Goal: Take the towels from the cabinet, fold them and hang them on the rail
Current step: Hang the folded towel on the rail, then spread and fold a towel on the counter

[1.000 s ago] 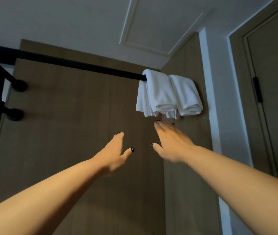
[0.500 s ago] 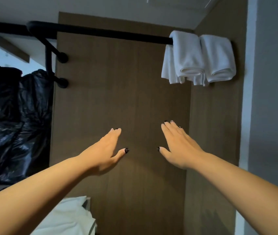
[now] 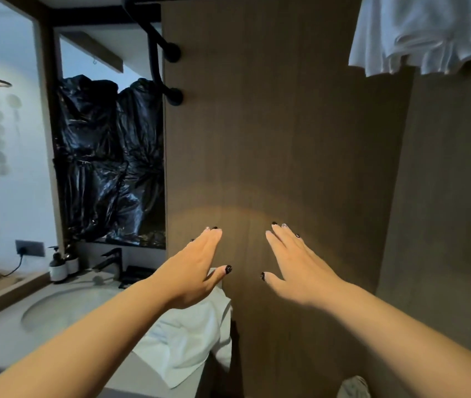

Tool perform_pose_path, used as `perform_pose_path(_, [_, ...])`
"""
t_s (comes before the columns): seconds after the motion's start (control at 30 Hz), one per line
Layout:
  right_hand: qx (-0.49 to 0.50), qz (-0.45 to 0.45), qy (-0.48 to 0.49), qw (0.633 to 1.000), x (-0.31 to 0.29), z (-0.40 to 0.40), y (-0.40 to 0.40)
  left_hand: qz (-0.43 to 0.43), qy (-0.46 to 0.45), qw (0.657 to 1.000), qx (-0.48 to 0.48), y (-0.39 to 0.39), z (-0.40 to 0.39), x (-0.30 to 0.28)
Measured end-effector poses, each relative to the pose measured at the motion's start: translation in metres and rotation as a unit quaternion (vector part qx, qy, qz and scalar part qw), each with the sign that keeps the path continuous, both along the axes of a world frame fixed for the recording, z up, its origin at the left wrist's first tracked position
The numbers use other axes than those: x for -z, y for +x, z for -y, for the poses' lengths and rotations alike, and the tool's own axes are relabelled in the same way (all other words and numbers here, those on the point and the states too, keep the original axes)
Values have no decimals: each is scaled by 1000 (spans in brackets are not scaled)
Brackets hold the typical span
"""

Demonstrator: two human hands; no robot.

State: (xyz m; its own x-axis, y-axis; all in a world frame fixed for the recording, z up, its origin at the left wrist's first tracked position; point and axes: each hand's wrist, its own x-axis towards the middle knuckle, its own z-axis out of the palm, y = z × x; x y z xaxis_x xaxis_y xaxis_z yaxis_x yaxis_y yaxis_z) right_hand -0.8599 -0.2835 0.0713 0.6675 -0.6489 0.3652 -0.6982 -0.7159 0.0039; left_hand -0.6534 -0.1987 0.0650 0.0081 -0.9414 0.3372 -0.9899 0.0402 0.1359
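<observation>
two hands, both empty, raised side by side before a brown wood panel [image 3: 286,139]. left hand [image 3: 197,271]: fingers straight and together, thumb splayed, holding nothing. right hand [image 3: 294,268]: fingers straight, slightly fanned, thumb out, holding nothing. hung towels [image 3: 429,33]: white, folded, draped at the upper right, well above the right hand, hems hanging down. loose towel [image 3: 188,337]: white, crumpled, on the counter edge beside the sink [image 3: 64,305], directly below the left hand and partly hidden by that forearm; long axis unclear. judgement: next towel lies down and left; left hand nearer. rail bracket [image 3: 162,50]: black, upper left.
</observation>
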Motion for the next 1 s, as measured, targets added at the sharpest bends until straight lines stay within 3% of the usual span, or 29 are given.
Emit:
perform_pose_path(0.33, [-41,-62,25,997,55,12,66,2,18,1000,3,90,-28,42])
perform_pose_path(0.43, [-34,-44,48,997,67,17,99,0,29,1000,10,123,-26,55])
perform_pose_path(0.77, [-51,-31,32,998,106,43,194,-44,64,994,70,213,12,108])
perform_pose_path(1.0, [-16,-33,83,996,132,90,226,-94,91,989,69,248,53,139])
